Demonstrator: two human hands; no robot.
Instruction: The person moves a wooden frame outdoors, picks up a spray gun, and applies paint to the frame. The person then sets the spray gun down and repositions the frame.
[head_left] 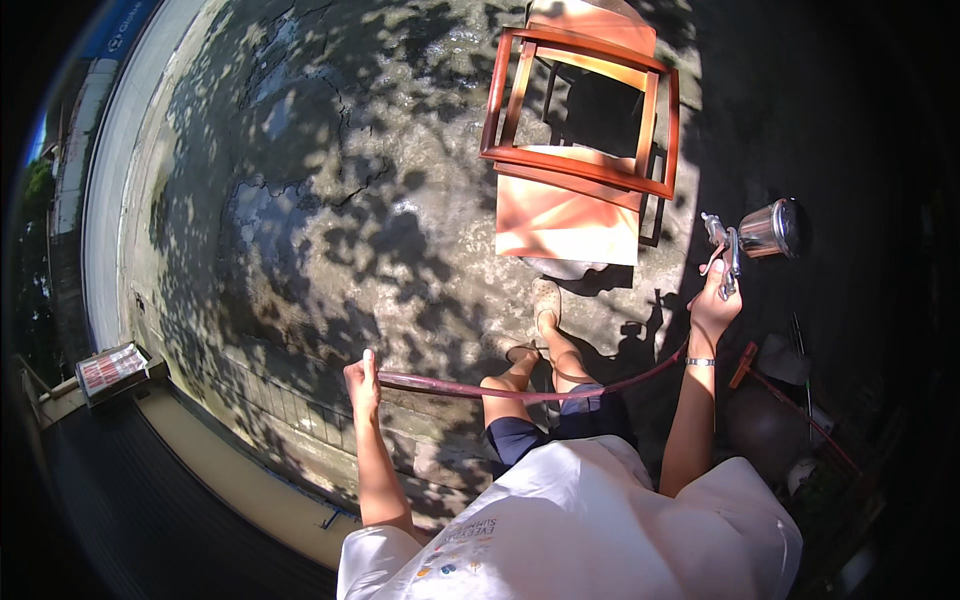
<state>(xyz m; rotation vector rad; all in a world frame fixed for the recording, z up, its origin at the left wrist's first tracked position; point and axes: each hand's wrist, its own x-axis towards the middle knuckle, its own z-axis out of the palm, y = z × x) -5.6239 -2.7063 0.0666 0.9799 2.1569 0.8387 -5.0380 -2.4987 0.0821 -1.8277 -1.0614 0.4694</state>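
Our left hand [361, 378] is curled tight around a reddish hose [520, 392] that sags across to our right hand [714, 300], whose fingers [722, 268] wrap the spray gun [752, 236] grip; beyond them stands a red-brown wooden frame [580, 120].

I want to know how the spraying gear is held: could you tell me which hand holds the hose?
The left hand grips the reddish hose out to the side; the right hand holds the spray gun up.

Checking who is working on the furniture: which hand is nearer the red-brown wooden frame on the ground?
Right. The right hand, holding a spray gun, is just right of and below the wooden frame. The left hand, gripping the hose, is far to its lower left.
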